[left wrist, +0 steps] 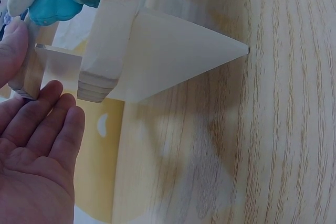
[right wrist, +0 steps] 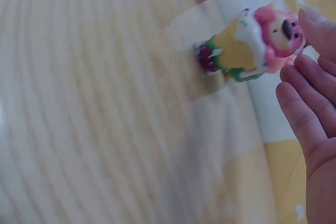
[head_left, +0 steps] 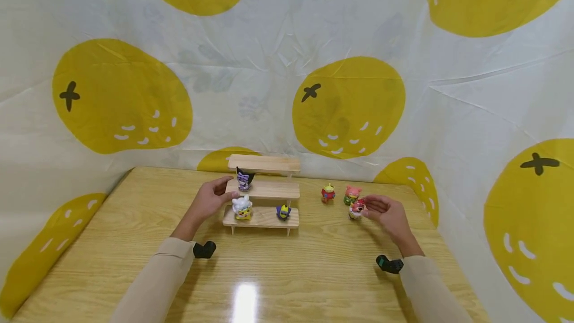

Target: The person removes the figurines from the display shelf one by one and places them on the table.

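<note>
A three-tier wooden display stand (head_left: 264,191) with pale board ends stands on the table. My left hand (head_left: 212,199) is at its left side, thumb and fingers around the end of the middle board (left wrist: 25,80). Close by, a white-topped figurine (head_left: 242,208) stands on the bottom tier and a black-and-purple figurine (head_left: 244,180) on the middle one. My right hand (head_left: 386,213) pinches the head of a pink bear figurine (right wrist: 278,32) between thumb and fingers, at the right of the table. Right behind it is a pink-and-green figurine (head_left: 352,195).
A small blue-and-yellow figurine (head_left: 283,212) stands at the right of the bottom tier. Between stand and right hand is a red figurine with a yellow-green top (head_left: 328,193). A white cloth with yellow fruit (head_left: 251,108) hangs behind the wooden table (head_left: 314,273).
</note>
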The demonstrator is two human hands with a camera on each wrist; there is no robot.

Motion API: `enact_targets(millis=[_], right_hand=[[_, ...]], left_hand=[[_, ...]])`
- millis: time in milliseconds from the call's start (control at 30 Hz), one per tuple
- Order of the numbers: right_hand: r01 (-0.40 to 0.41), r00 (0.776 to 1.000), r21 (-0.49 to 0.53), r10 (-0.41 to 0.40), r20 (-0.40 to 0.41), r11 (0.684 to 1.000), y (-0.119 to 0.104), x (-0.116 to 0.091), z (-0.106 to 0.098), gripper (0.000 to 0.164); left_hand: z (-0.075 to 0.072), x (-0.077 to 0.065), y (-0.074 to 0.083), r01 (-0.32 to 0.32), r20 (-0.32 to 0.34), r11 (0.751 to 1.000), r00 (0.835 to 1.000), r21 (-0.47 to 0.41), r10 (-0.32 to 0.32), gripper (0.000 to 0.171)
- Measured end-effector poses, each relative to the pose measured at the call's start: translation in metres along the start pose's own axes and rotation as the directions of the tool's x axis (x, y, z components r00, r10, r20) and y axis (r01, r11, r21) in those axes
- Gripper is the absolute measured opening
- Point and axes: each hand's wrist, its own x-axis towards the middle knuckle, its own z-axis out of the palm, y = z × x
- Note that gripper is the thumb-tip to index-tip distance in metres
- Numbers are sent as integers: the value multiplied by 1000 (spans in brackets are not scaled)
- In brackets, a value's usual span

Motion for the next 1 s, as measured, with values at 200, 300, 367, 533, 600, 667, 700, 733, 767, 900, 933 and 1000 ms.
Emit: enact_targets(millis=[200, 300, 367, 533, 600, 667, 700, 733, 767, 900, 933, 1000], right_hand=[[53, 998, 18, -53, -31, 998, -16, 2, 1, 48], [79, 996, 35, -78, -41, 996, -25, 3, 4, 47], [86, 996, 45, -84, -42, 995, -31, 3, 6, 46], [87, 995, 33, -85, -53, 996, -42, 4, 9, 45], [85, 994, 16, -84, -65, 996, -45, 5, 10, 44], [87, 993, 9, -86, -75, 996, -46, 7, 10, 43], [86, 993, 10, -85, -80, 996, -47, 7, 10, 43], [85, 993, 12, -84, -81, 996, -47, 7, 10, 43], [84, 993, 14, -83, -80, 996, -48, 7, 11, 43], [89, 993, 46, -85, -79, 995, -52, 7, 14, 43], [94, 993, 53, -89, -76, 994, -53, 7, 16, 43], [108, 992, 66, -104, -69, 992, -55, 8, 20, 42]], left_hand=[[-1, 0, -2, -4, 5, 1000, 1000, -8, 4, 74], [-2, 0, -2, -9, 4, 1000, 1000, -1, 9, 74], [-2, 0, -1, -9, 5, 1000, 1000, -1, 9, 73], [-1, 1, 0, -5, 8, 1000, 1000, -3, 5, 72], [-1, 1, 0, -13, 6, 1000, 1000, 6, 13, 72], [-1, 1, 0, -13, 3, 1000, 1000, 10, 13, 72], [-1, 1, 0, -13, 2, 1000, 1000, 11, 13, 72], [-1, 1, -1, -13, 3, 1000, 1000, 14, 13, 72], [-1, 1, -1, -9, 2, 1000, 1000, 12, 9, 72], [-2, 0, -1, -12, 3, 1000, 1000, 16, 12, 72], [-2, 0, -1, -15, 2, 1000, 1000, 19, 15, 71], [-2, 1, -1, -21, -1, 999, 1000, 25, 21, 71]])
